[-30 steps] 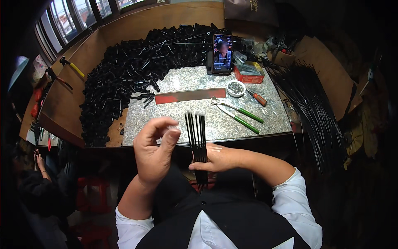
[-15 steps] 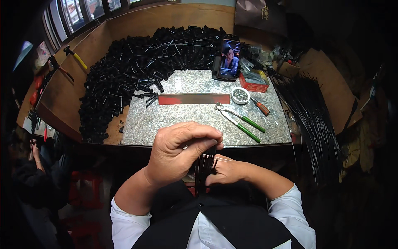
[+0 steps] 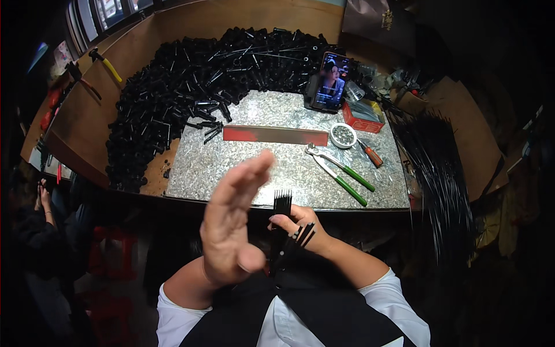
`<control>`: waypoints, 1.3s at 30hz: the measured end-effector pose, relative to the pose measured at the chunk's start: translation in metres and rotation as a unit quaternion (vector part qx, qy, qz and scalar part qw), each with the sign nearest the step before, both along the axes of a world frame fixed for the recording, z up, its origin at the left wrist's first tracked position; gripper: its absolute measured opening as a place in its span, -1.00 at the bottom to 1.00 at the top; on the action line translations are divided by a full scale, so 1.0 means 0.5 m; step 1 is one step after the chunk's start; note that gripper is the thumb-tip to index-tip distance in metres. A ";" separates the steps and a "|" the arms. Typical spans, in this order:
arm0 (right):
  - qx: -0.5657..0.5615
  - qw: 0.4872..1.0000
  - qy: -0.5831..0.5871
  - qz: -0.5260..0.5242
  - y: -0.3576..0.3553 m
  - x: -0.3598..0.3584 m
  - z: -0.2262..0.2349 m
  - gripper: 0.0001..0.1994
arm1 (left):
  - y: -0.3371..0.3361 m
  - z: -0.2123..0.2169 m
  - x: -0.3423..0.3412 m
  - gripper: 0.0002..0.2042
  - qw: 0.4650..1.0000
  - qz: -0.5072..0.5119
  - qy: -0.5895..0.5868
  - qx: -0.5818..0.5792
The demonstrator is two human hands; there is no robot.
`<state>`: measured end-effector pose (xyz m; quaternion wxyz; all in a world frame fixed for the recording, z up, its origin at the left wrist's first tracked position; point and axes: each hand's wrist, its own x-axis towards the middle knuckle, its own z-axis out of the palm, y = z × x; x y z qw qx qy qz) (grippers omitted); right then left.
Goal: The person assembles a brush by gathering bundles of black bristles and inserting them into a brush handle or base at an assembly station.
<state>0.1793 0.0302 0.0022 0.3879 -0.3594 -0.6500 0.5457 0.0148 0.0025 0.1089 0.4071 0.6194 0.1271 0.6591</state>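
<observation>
My left hand (image 3: 231, 222) is raised in front of the table edge, fingers stretched and thumb apart, with nothing in it. To its right, my right hand (image 3: 319, 240) is closed on a bundle of thin black rods (image 3: 282, 205). Fine tips line up in a row at the bundle's upper end, above my thumb. Several thicker rod ends (image 3: 305, 232) fan out by the fingers and look pale at the cut. My hand covers the middle of the bundle.
Black tubular parts (image 3: 179, 87) are heaped across the table's back and left. On the speckled slab (image 3: 196, 168) lie a red-and-grey bar (image 3: 274, 135), green-handled pincers (image 3: 347, 176), a screwdriver (image 3: 373, 155) and a bowl (image 3: 343, 136) of small metal pieces. A phone (image 3: 330, 81) stands behind. Long black rods (image 3: 436, 168) hang right.
My left hand has let go of the rods, opened and moved left. My right hand has lifted the bundle slightly, so its fine tips show. The view has shifted a little.
</observation>
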 end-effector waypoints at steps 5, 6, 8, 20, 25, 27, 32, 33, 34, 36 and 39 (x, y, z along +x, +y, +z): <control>-0.031 1.000 0.002 -0.004 0.004 0.006 0.005 -0.83 | 0.017 -0.128 -0.026 -0.30 0.956 0.119 -0.039 -0.264; -0.047 0.999 -0.004 0.003 0.004 0.006 0.002 -0.84 | 0.017 -0.148 -0.025 -0.40 0.946 0.094 -0.067 -0.305; -0.068 0.998 -0.001 0.008 0.001 0.005 0.004 -0.84 | 0.011 -0.163 -0.018 -0.44 0.933 0.050 -0.084 -0.347; 0.007 1.000 -0.023 0.007 0.000 -0.021 0.022 -0.85 | 0.028 -0.185 0.003 -0.80 0.937 0.119 -0.062 -0.323; 0.004 1.000 -0.020 0.002 -0.001 -0.015 0.021 -0.85 | 0.028 -0.177 0.023 -0.79 0.937 0.135 -0.048 -0.319; -0.013 1.000 -0.010 0.001 0.000 -0.014 0.022 -0.85 | 0.031 -0.164 0.031 -0.81 0.923 0.115 -0.128 -0.344; -0.013 1.000 0.003 0.013 0.002 -0.013 0.021 -0.83 | 0.025 -0.198 0.023 -0.82 0.919 0.090 -0.120 -0.363; -0.033 0.999 0.008 0.012 -0.001 -0.018 0.031 -0.83 | 0.023 -0.203 0.019 -0.83 0.921 0.087 -0.111 -0.364; -0.053 0.998 0.012 0.011 -0.002 -0.022 0.036 -0.83 | 0.022 -0.203 0.016 -0.83 0.921 0.090 -0.111 -0.363; -0.045 0.999 -0.004 0.014 0.001 -0.019 0.034 -0.84 | 0.024 -0.201 0.015 -0.86 0.925 0.093 -0.082 -0.359; -0.033 0.999 -0.027 0.021 0.004 -0.015 0.025 -0.85 | 0.022 -0.188 0.014 -0.89 0.916 0.089 -0.093 -0.379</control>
